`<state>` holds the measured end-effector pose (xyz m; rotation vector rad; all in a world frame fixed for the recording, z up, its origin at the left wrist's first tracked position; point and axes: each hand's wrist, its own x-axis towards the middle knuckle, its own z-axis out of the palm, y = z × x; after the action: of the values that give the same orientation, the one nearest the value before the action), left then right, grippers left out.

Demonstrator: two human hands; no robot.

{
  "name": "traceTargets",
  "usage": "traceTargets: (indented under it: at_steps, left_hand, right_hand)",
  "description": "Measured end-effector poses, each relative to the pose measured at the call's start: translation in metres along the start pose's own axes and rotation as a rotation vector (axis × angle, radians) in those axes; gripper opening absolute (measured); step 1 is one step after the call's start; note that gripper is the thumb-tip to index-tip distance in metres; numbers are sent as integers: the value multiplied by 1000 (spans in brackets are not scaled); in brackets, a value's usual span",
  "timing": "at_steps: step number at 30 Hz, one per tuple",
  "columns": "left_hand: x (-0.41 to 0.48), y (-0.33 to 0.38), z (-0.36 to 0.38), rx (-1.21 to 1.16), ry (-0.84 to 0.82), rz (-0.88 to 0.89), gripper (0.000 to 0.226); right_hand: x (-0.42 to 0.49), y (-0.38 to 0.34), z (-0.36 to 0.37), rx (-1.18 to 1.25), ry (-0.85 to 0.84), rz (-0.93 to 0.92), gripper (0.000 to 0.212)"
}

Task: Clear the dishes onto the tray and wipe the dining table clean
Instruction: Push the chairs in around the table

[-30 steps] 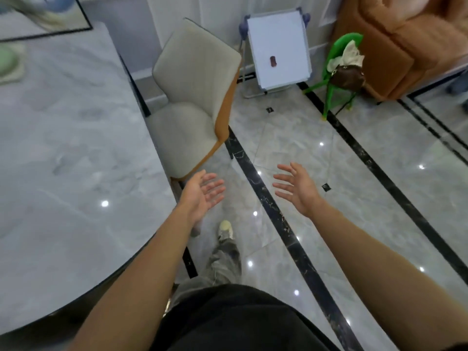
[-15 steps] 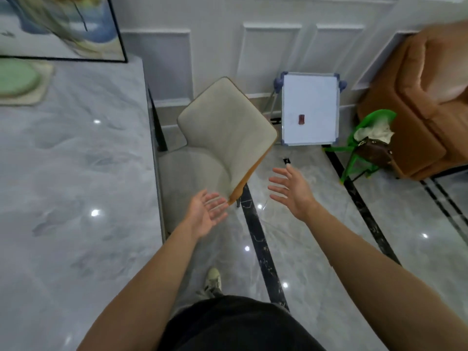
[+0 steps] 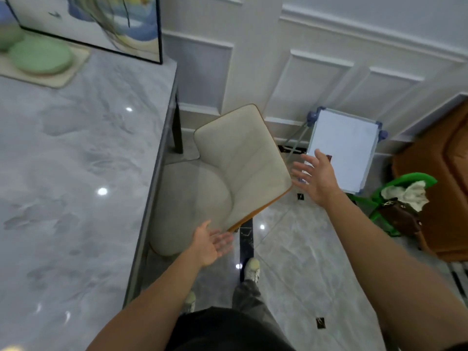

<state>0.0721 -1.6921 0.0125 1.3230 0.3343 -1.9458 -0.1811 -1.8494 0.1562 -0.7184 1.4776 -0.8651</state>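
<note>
So, seeing green dishes (image 3: 40, 58) sitting on a beige tray (image 3: 64, 81) at the far left corner of the marble dining table (image 3: 76, 178). Off the table's right edge, holding out left hand (image 3: 210, 245) and right hand (image 3: 316, 178), fingers spread on both, gripping nothing, one each side of a cream chair (image 3: 240, 168), just beside its backrest.

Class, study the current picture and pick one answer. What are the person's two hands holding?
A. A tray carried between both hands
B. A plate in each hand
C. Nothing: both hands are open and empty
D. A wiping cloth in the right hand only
C: the left hand and the right hand both have their fingers spread with nothing in them. They are reaching near the chair, and neither is curled round it.
</note>
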Motion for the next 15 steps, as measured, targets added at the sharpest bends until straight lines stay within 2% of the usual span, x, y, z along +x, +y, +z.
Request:
traceTargets:
  at_steps: [5, 9, 15]
  left_hand:
    - [32, -25, 43, -234, 7, -70, 80]
    - [56, -38, 82, -444, 10, -56, 97]
    - [77, -35, 133, -773, -3, 38, 95]
  right_hand:
    - [68, -16, -32, -134, -121, 94, 69]
    - [107, -14, -51, -147, -261, 253, 87]
    - [136, -14, -56, -89, -466, 426, 101]
